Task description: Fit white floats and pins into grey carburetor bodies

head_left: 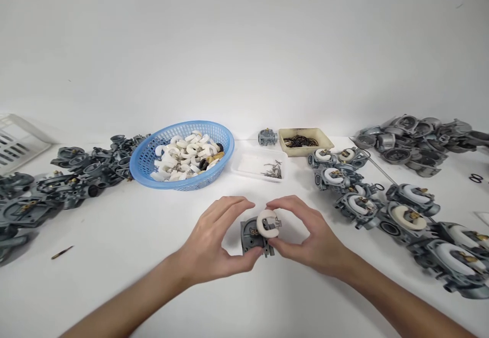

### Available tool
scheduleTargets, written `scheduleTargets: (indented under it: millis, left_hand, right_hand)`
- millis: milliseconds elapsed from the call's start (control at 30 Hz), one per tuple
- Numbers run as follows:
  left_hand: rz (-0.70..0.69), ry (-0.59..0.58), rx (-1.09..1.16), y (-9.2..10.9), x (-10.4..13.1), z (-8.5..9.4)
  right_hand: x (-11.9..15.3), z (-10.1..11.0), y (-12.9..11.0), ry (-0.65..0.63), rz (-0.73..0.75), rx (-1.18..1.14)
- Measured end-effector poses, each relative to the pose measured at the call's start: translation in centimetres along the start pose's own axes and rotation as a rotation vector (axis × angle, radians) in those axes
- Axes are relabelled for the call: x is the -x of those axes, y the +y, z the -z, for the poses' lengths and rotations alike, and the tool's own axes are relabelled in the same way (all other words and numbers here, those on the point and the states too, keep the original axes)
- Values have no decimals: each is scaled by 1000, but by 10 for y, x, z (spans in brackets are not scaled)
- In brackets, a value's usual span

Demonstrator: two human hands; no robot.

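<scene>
A grey metal carburetor body (247, 228) is in front of me, its open bowl side facing up and brass jets showing inside. My left hand (216, 241) curves around its left side, thumb at the lower edge and fingers by the upper edge. Between the thumb and index finger of my right hand (309, 236) is a white C-shaped carburetor float (263, 226) with a small metal hinge tab. The float is over the right part of the body and hides some of it. Whether it touches the body I cannot tell.
A blue basket (137, 167) holds many white floats. Beside it are a clear tray (244, 167) of small pins and a cream tray (321, 135) of black rings. Carburetor bodies (91, 167) lie left, float-fitted ones (408, 218) right, bowls (412, 139) far right.
</scene>
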State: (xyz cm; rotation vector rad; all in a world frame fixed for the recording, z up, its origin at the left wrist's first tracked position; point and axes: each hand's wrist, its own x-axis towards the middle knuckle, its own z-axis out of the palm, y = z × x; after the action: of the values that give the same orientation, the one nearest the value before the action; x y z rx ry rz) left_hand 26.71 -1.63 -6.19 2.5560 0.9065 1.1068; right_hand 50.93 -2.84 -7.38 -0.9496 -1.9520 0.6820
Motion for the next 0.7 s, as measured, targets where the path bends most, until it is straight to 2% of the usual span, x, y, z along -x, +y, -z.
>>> scheduleTargets:
  millis: [200,433,700]
  left_hand:
    - [-1,31,92,-12,15,-7]
    - [27,-3,99,-15,20,-14]
    - [45,-3,137,-17,21,-16]
  right_hand:
    - [-9,-15,-6,-128,109,8]
    - [-4,-15,8,-121,41,-47]
    - [4,-17,12,-109,2,-149]
